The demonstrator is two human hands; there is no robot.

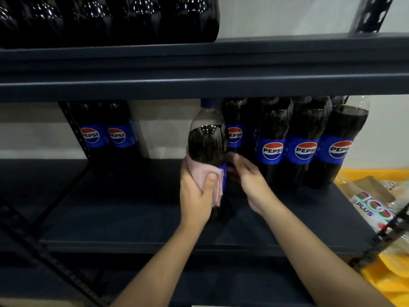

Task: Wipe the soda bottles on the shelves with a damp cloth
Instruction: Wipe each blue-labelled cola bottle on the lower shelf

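A large Pepsi bottle (208, 140) with dark cola and a blue cap stands forward on the middle shelf (132, 207), apart from the row. My left hand (195, 196) grips a folded pink cloth (210, 180) against the bottle's left side at label height, thumb on top of the cloth. My right hand (245, 176) holds the bottle's right side with curled fingers. Three more Pepsi bottles (305, 145) stand in a row to the right, with others behind them.
Two Pepsi bottles (106, 134) stand at the back left beyond a dark upright post. The upper shelf (199, 85) overhangs and carries several dark bottles (110, 18). A 100 Plus bottle pack (374, 209) and yellow packaging (389, 278) lie at the right.
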